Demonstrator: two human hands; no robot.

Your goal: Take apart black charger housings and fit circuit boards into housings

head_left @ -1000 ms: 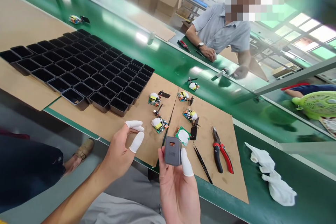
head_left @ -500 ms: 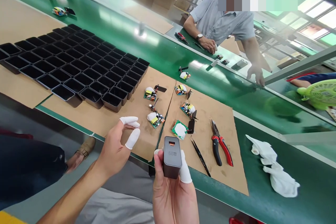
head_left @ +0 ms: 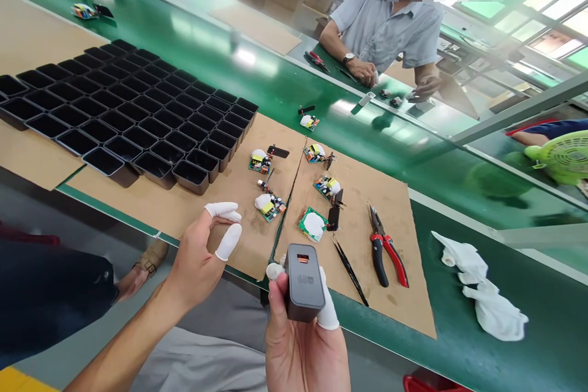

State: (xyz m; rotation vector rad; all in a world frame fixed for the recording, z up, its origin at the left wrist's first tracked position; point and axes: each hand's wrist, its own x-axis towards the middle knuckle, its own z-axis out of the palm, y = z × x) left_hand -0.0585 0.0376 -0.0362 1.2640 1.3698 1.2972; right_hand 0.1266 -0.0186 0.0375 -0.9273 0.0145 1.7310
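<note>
My right hand grips a dark charger case between thumb and fingers, its end face tilted up toward me. A small slot in that face shows orange inside, with faint printing below it. My left hand is held open to the left, touching nothing, thumb and forefinger apart. White finger cots cover several fingertips on both hands. Just beyond the case lies a green circuit board with a white patch. Black tweezers and red-and-black pliers rest to the right on the cardboard.
Rows of empty black cases cover the left of the bench. Several circuit boards lie in the middle. White cloth gloves are at the right. A person sits across the green bench; a green fan stands at far right.
The charger case has tipped slightly and come a little lower in my right hand. My left hand barely moves. The co-worker's hand at the right has drawn back and lifted from the bench edge.
</note>
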